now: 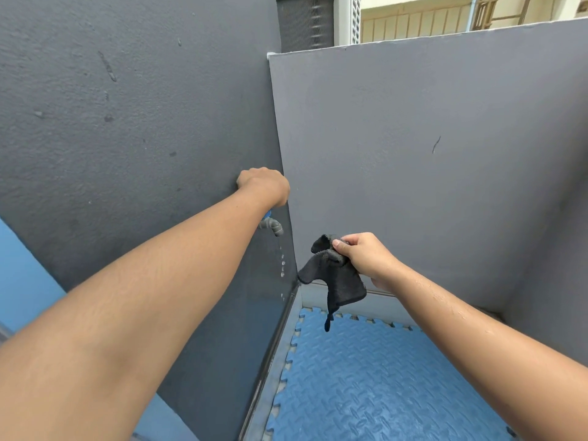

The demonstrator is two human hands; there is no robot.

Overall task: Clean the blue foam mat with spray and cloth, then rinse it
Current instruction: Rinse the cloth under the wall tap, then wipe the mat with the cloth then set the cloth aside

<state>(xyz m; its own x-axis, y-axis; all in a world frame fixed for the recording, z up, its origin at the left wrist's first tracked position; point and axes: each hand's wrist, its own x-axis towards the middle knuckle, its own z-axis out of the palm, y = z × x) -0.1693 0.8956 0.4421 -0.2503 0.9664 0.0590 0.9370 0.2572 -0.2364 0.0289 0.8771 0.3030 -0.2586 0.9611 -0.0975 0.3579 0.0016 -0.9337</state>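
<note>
Blue foam mat (pixel 381 377): on floor, below-right of tap (pixel 273 226). Left hand (pixel 264 187) fingers curled over tap handle, only drips falling. Right hand (pixel 366 256) pinching dark cloth (pixel 334 278) just right of tap. Turn handle slowly; shift cloth under tap, avoid splash.

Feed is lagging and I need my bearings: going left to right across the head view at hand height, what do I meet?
In order: left hand → dark cloth → right hand. The tap sits directly under the left hand, so it is left unordered.
</note>
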